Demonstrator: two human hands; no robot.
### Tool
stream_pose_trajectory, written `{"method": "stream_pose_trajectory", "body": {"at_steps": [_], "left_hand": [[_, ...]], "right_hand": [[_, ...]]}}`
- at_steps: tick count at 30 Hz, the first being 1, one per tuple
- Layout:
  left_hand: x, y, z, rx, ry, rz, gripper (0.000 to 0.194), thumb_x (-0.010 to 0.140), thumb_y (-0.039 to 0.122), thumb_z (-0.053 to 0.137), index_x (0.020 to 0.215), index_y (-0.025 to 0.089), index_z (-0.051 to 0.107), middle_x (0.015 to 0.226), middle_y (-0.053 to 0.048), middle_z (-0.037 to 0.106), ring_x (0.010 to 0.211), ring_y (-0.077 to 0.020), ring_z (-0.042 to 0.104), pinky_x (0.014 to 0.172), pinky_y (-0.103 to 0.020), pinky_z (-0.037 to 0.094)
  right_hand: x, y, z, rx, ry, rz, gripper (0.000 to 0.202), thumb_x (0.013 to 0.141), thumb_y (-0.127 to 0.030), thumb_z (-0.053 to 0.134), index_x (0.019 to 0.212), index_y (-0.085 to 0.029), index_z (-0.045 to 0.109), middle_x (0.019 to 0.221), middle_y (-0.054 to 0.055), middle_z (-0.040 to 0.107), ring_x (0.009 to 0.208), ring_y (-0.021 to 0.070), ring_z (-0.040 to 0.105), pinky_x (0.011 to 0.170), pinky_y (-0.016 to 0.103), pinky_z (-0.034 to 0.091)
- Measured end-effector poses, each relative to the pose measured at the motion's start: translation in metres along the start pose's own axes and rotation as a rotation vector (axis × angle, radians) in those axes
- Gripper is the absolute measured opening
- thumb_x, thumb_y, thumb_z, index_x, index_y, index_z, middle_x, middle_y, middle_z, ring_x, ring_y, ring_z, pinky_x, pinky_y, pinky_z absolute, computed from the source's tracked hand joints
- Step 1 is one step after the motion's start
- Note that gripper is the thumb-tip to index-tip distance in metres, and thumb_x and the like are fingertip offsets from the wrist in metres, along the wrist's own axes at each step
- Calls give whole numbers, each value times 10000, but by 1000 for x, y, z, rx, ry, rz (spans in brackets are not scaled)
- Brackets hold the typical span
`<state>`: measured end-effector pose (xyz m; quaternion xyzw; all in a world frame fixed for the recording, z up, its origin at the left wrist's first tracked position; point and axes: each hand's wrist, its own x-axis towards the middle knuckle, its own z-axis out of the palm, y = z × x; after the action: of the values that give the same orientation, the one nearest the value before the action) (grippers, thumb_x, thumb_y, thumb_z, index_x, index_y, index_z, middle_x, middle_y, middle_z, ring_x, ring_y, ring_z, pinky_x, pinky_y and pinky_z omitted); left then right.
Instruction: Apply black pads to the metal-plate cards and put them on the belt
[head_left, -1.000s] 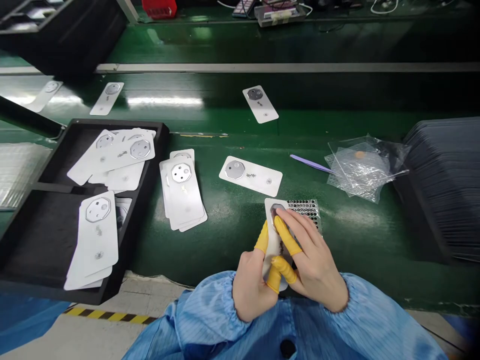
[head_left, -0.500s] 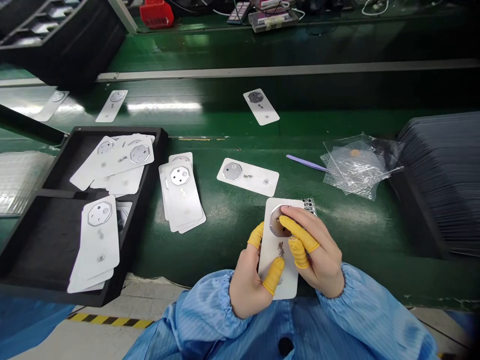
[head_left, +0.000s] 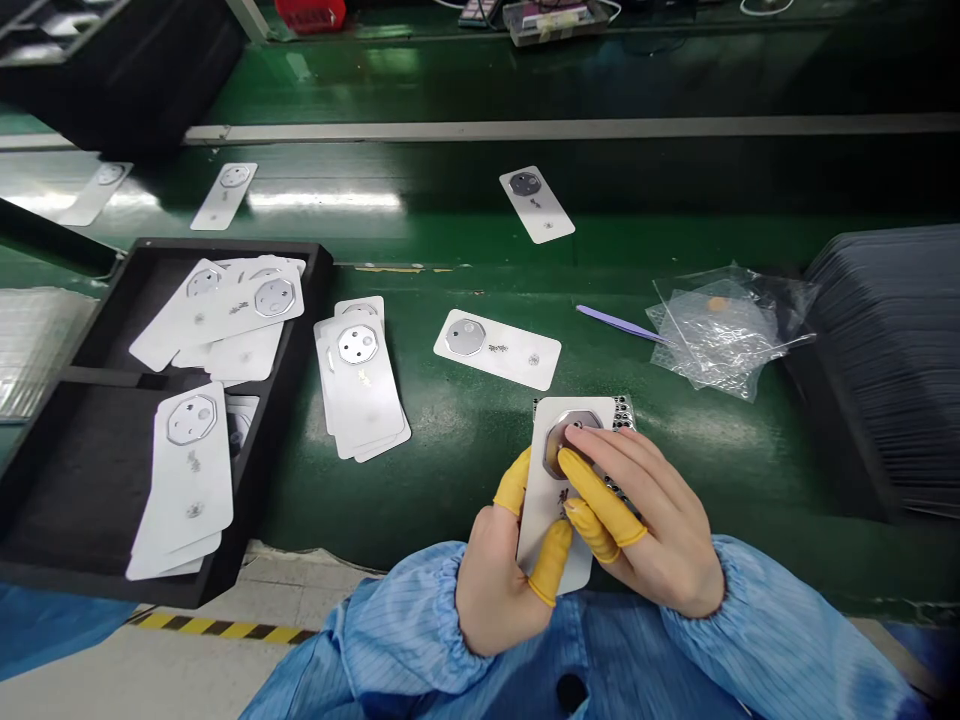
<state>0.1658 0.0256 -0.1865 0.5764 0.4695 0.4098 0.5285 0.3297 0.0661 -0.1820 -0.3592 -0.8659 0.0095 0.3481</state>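
My left hand [head_left: 504, 580], with yellow finger cots on thumb and index finger, grips a white phone back cover [head_left: 541, 515] by its left edge, thumb on the face. This cover has a dark octagonal camera plate near its top and small dark lettering. My right hand [head_left: 649, 520] lies over the cover, fingers stretched out, their tips touching the camera plate. Its thumb and index finger also wear yellow cots, with a gap between their tips. Behind the cover shows part of a clear sheet with dark round dots [head_left: 624, 412], mostly hidden.
Another cover [head_left: 517, 362] lies just beyond my hands, with a stack of covers [head_left: 369, 400] to its left. A black tray [head_left: 67, 470] holds more covers. Purple tweezers [head_left: 616, 322] and clear plastic film [head_left: 716, 330] lie right. Dark stacked trays [head_left: 892, 350] stand far right.
My right hand has shifted slightly right and down, its fingers still on the camera plate. More of the dotted sheet shows behind the cover. The whole view has tilted a little.
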Motion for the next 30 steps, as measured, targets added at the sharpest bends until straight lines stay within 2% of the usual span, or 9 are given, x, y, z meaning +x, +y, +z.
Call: {"method": "stream_pose_trajectory", "body": {"at_steps": [7, 10, 12, 15, 18, 21, 24, 27, 30], "left_hand": [[3, 1, 1, 215, 8, 130, 715, 826, 76, 543, 1452, 299, 280, 1455, -77, 460, 1104, -241, 641, 878, -306, 559], [1, -2, 3, 273, 29, 199, 722, 828, 74, 513, 1472, 266, 249, 1433, -104, 482, 1000, -231, 690, 810, -291, 581], [1, -3, 4, 264, 62, 181, 712, 842, 108, 519, 1478, 245, 232, 1435, -125, 474, 1038, -251, 674, 833, -319, 579], [3, 1, 1, 122, 45, 102, 722, 848, 126, 552, 1479, 243, 221, 1426, -123, 486, 1169, -271, 599, 927, -350, 547], [7, 8, -4, -42, -41, 47, 695, 861, 97, 539, 1466, 274, 246, 1408, -103, 507, 1198, -273, 576, 957, -368, 536], [6, 12, -3, -236, -42, 15, 645, 892, 108, 517, 1449, 312, 265, 1401, -92, 514, 1149, -268, 613, 903, -356, 571], [1, 14, 2, -490, -30, -21, 581, 909, 136, 518, 1407, 353, 313, 1367, -73, 549, 1085, -253, 653, 828, -321, 603], [0, 18, 2, -682, -53, -85, 525, 908, 165, 540, 1365, 346, 356, 1299, -72, 602, 1030, -250, 678, 807, -337, 608], [9, 21, -7, -784, -91, -183, 461, 890, 216, 585, 1315, 283, 419, 1176, -85, 665, 912, -232, 707, 723, -319, 611]], "right_hand": [[7, -5, 0, -44, 6, 19, 244, 887, -153, 519, 1104, -66, 590, 1225, 239, 595, 1228, 311, 525, 967, 514, 496], [5, -11, 4, -25, -6, 21, 333, 895, -178, 505, 1196, -44, 555, 1287, 249, 554, 1250, 326, 499, 961, 520, 499], [3, -13, 8, 84, 2, 63, 426, 913, -211, 468, 1296, -27, 485, 1335, 256, 508, 1260, 335, 486, 936, 522, 514], [0, -14, 13, 290, 23, 196, 491, 920, -191, 428, 1395, -74, 396, 1363, 213, 491, 1244, 319, 502, 919, 511, 524], [-1, -14, 10, 371, 139, 262, 465, 920, -161, 411, 1384, -145, 440, 1318, 143, 551, 1184, 290, 555, 908, 482, 541], [2, -16, 2, 357, 212, 357, 436, 929, -186, 429, 1363, -195, 476, 1371, 95, 516, 1209, 286, 544, 930, 465, 545], [6, -19, -1, 402, 310, 572, 440, 899, -171, 510, 1336, -226, 504, 1432, 84, 455, 1242, 315, 520, 979, 513, 517], [8, -21, 3, 484, 414, 725, 424, 855, -154, 601, 1272, -223, 564, 1277, 85, 608, 1114, 300, 623, 906, 489, 579], [6, -20, 10, 497, 453, 787, 427, 794, -167, 695, 1206, -246, 617, 1091, 49, 708, 922, 255, 706, 771, 412, 645]]}}
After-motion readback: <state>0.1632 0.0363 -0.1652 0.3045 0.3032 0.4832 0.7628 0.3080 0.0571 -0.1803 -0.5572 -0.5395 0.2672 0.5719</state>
